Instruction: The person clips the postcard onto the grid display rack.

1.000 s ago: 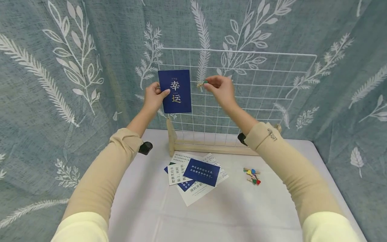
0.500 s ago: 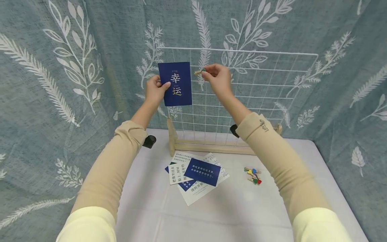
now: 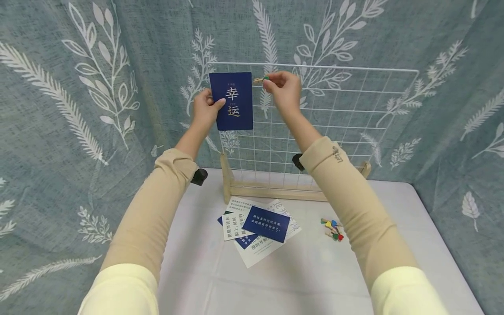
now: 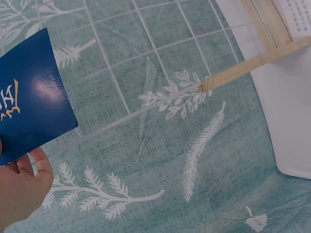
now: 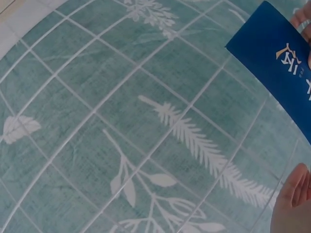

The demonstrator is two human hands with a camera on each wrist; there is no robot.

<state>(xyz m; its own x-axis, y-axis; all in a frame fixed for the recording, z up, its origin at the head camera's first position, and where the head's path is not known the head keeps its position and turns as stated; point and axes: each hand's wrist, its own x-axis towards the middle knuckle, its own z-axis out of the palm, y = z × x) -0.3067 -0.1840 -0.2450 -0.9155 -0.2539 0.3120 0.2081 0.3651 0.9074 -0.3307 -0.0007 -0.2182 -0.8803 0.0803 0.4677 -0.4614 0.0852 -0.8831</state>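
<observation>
A dark blue card (image 3: 241, 118) with white and gold characters stands upright near the upper left of the white wire grid (image 3: 315, 127). My left hand (image 3: 205, 109) pinches its left edge, thumb across the front. To the card's right, my right hand (image 3: 284, 89) pinches a small wooden clothespin (image 3: 258, 80) with a green piece at its end; a narrow gap separates the clothespin from the card's edge. The left wrist view shows the card (image 4: 43, 97) beside the left fingers. In the right wrist view, part of the right hand (image 5: 291, 204) appears below the card (image 5: 272, 53); the clothespin is out of sight there.
The grid stands in a wooden base (image 3: 279, 192) on a white-covered table (image 3: 275, 284). Blue and white cards (image 3: 265, 224) lie overlapping in front of it. Several clothespins (image 3: 333, 229) with coloured hearts lie to their right. A patterned curtain (image 3: 130, 175) hangs behind.
Both hands have risen, bringing the blue card and the clothespin up toward the grid's top bar. The cards and clothespins on the table stay where they were.
</observation>
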